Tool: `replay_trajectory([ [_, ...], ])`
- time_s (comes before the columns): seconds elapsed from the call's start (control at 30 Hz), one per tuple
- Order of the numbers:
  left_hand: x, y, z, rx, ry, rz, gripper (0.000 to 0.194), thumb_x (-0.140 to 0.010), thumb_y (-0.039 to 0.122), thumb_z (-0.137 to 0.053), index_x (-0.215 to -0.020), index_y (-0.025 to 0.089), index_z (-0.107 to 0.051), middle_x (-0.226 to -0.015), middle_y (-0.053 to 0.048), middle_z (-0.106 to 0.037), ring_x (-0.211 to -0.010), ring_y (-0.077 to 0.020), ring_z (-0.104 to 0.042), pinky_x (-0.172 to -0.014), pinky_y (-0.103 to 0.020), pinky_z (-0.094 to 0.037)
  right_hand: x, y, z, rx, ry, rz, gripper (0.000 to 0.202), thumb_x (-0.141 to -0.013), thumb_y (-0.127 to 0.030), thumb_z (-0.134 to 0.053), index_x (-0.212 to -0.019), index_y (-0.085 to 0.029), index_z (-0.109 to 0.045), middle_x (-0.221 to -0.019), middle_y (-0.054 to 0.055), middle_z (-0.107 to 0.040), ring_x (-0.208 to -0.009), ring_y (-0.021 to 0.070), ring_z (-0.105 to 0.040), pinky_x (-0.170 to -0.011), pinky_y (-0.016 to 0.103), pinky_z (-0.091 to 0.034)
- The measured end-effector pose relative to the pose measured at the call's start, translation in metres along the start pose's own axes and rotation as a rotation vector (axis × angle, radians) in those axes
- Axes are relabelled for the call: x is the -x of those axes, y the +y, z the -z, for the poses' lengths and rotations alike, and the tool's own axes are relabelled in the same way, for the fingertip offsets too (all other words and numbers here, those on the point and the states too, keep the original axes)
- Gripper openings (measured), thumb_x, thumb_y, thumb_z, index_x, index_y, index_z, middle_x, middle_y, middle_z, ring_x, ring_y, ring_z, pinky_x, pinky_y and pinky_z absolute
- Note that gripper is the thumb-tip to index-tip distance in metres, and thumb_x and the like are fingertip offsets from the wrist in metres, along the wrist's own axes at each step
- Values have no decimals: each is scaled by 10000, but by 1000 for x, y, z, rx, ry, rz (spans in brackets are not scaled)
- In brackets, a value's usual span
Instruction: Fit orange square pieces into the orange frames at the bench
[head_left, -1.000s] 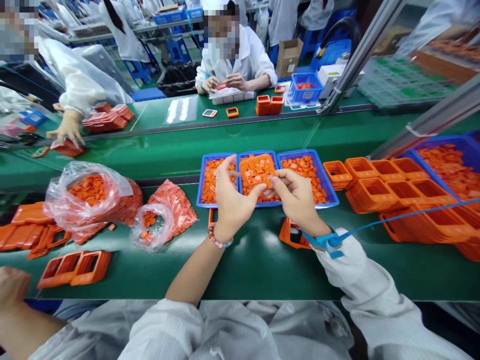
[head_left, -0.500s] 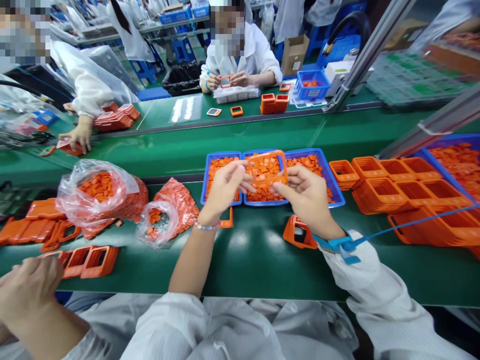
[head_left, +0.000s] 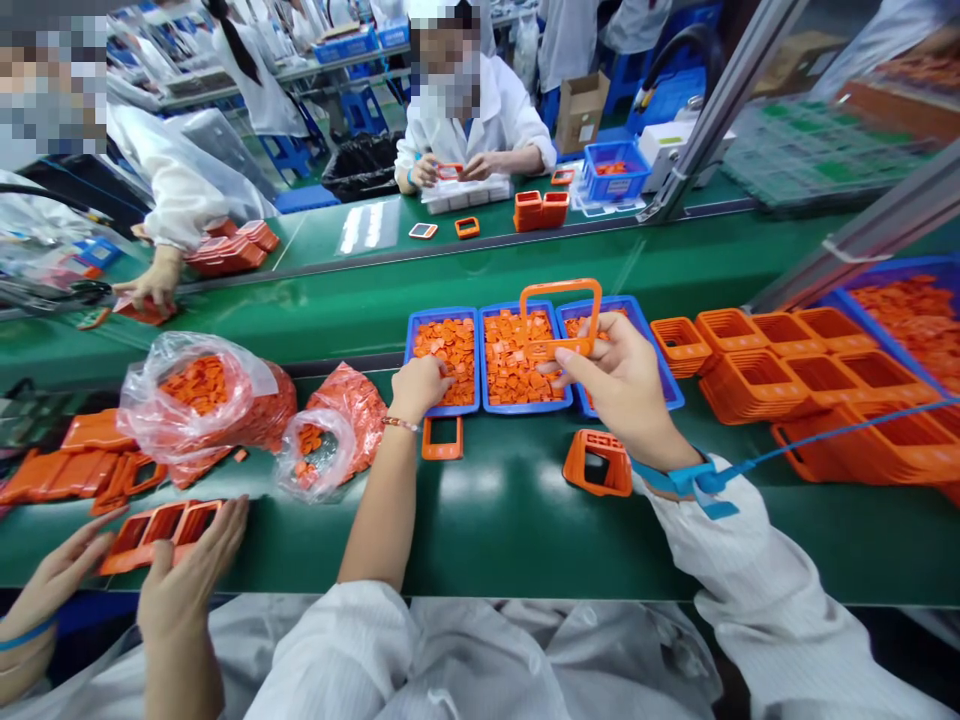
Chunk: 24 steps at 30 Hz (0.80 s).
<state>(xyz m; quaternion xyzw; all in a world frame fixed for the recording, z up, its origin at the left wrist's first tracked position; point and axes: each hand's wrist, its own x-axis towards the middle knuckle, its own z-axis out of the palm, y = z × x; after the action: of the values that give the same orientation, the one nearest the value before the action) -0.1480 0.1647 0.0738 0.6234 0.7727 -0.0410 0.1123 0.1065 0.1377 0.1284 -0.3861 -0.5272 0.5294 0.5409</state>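
Note:
My right hand (head_left: 619,385) grips an orange rectangular frame (head_left: 562,348) by its lower side, upright above the middle and right blue trays. My left hand (head_left: 421,387) reaches to the near left edge of the left blue tray (head_left: 444,410), its fingers pinched at the small orange pieces (head_left: 454,345); whether a piece is between them is too small to tell. The middle tray (head_left: 529,406) holds more such pieces. Just below the left tray lies a single orange frame (head_left: 442,452). Some nested orange frames (head_left: 598,463) rest on the green table below my right hand.
Stacked orange frames (head_left: 757,385) stand at the right, beside a blue bin. Plastic bags of orange pieces (head_left: 199,390) lie at the left. A neighbour's hands (head_left: 180,590) press around orange frames at lower left. Another person sits opposite. A blue strap runs from my right wrist rightward.
My left hand has left the orange frame and moved down-left to the left tray. My right hand still holds the frame, now raised slightly. The neighbour's hands have moved onto the frames at lower left.

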Motion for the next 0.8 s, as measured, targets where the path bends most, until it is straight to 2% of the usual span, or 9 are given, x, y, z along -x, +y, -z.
replay_trajectory([
  [0.17, 2, -1, 6, 44, 40, -28, 246, -870, 424, -626, -987, 242, -742, -998, -120, -732, -983, -318, -685, -812, -376, -514, -1, 0, 2, 1, -12, -14, 425, -734, -441, -789, -887, -245, -444, -692, -44, -656, -653, 180, -734, -531, 269, -591],
  [0.33, 3, 0, 8, 164, 100, -73, 315, -966, 384, -461, -871, 187, -687, -907, -139, -707, -948, -296, -669, -794, -339, -466, -1, 2, 1, 1, -25, -45, 442, -722, -452, -793, -888, -241, -442, -684, -42, -656, -650, 185, -732, -530, 278, -591],
  [0.5, 3, 2, 7, 372, 141, -128, 287, -977, 354, -450, -778, 187, -571, -794, -94, -659, -848, -250, -633, -732, -307, -410, -2, 4, 0, 15, -31, -66, 429, -728, -444, -786, -876, -248, -435, -668, -45, -647, -655, 195, -733, -526, 287, -586],
  [0.6, 3, 5, 8, 547, 155, -153, 331, -968, 360, -474, -679, 200, -476, -660, -38, -586, -709, -192, -579, -674, -281, -382, -2, 4, 0, 20, -30, -73, 418, -722, -431, -789, -869, -245, -444, -660, -48, -645, -641, 189, -728, -521, 285, -580],
  [0.7, 1, 6, 8, 763, 109, -153, 316, -968, 371, -459, -702, 200, -465, -553, 7, -532, -533, -136, -494, -570, -254, -351, -2, 4, -1, 17, -32, -79, 417, -712, -414, -796, -867, -239, -451, -653, -48, -646, -642, 188, -728, -512, 275, -570],
  [0.8, -1, 6, 8, 1046, -24, -150, 235, -949, 392, -447, -841, 194, -513, -511, 40, -518, -397, -96, -380, -451, -226, -281, -3, 3, -2, 13, -32, -81, 421, -704, -408, -804, -870, -234, -458, -649, -45, -653, -642, 185, -726, -503, 267, -562],
])
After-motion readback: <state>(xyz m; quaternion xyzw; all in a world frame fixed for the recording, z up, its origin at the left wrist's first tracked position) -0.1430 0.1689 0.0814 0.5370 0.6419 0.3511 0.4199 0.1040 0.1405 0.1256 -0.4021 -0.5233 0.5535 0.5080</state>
